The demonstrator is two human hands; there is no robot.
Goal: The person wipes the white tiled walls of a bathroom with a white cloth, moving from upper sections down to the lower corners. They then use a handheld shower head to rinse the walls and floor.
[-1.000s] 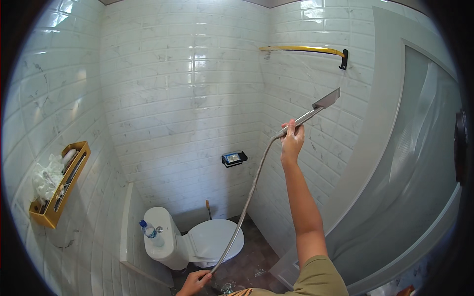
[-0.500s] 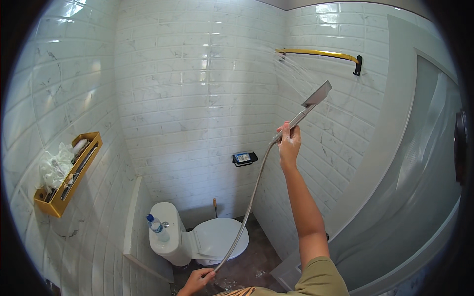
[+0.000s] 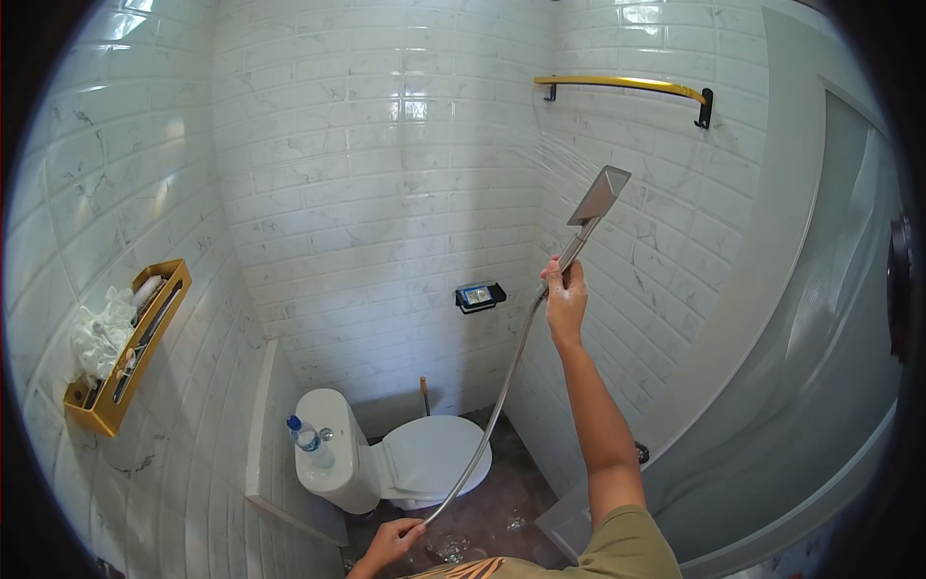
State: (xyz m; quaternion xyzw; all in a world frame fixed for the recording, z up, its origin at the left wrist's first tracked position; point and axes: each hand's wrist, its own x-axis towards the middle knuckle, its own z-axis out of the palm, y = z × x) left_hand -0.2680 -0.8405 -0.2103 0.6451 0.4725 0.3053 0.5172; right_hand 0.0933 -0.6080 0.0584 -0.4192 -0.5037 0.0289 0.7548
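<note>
A person stands in a white-tiled bathroom. The right hand [image 3: 566, 294] is raised, fingers wrapped around the handle of a square shower head [image 3: 598, 196], which is aimed up at the tiled wall below a yellow towel rail [image 3: 627, 85]. The left hand [image 3: 394, 538], low down, grips the metal hose [image 3: 492, 425] in closed fingers. A white toilet [image 3: 405, 463] sits below, with a water bottle [image 3: 304, 436] on its tank.

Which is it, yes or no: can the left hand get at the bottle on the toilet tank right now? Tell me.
Probably not right away. The left hand is closed on the metal hose and would need to release it. Otherwise nothing stands between it and the bottle on the toilet tank.
</note>
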